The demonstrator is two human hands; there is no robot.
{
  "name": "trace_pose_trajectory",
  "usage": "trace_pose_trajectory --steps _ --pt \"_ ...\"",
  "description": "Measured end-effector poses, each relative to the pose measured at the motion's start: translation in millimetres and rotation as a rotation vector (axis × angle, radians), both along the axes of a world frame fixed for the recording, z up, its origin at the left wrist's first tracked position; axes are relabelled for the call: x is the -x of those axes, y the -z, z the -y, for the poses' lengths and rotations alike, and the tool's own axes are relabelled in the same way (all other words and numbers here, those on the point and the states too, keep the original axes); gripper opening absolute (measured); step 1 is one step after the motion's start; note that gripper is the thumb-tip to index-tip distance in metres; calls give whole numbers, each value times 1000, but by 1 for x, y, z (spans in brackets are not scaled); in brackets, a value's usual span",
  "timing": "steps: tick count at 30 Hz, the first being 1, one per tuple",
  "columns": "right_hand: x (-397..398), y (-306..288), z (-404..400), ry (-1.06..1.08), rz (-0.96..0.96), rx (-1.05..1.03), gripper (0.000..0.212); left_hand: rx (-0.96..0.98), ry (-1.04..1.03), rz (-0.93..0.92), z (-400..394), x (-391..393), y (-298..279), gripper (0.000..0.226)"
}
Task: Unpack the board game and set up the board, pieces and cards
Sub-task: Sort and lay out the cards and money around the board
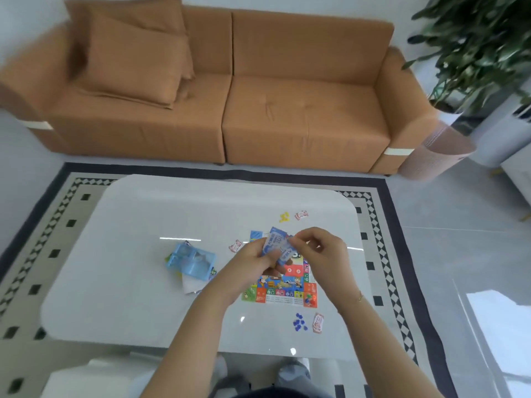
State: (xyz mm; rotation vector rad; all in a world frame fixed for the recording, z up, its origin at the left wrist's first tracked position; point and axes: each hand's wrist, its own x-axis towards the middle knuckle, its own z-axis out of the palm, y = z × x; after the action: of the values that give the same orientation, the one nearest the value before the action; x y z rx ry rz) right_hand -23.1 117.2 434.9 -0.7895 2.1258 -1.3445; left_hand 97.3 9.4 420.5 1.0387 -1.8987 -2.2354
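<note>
Above the game board (283, 285) lying flat on the white table (129, 282), the left hand (253, 261) grips blue cards (277, 245) while the right hand (319, 249) pinches their top edge.

Both hands meet over the table, left hand (253, 258) and right hand (321, 248) with fingers curled, pinching.

One camera only, on my head, wide-angle, looking forward and down: bench (143, 282) close across the lower frame, sofa (230, 96) farther off along the top, my forearms entering from the bottom edge.
</note>
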Motion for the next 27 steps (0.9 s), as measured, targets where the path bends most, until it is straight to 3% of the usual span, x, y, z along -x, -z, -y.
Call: trace_pose_trajectory --steps 8,17,23,27 --pt "-6 -7 4 25 -28 19 10 -99 -36 14 2 4 -20 30" --pt "-3 -3 2 74 -47 -2 14 55 -68 -15 6 7 -14 12" --pt "3 -1 7 33 60 -21 3 99 -60 -10 13 12 -16 8" --pt "7 -5 12 18 45 -38 10 120 -68 -11 18 16 -19 6"
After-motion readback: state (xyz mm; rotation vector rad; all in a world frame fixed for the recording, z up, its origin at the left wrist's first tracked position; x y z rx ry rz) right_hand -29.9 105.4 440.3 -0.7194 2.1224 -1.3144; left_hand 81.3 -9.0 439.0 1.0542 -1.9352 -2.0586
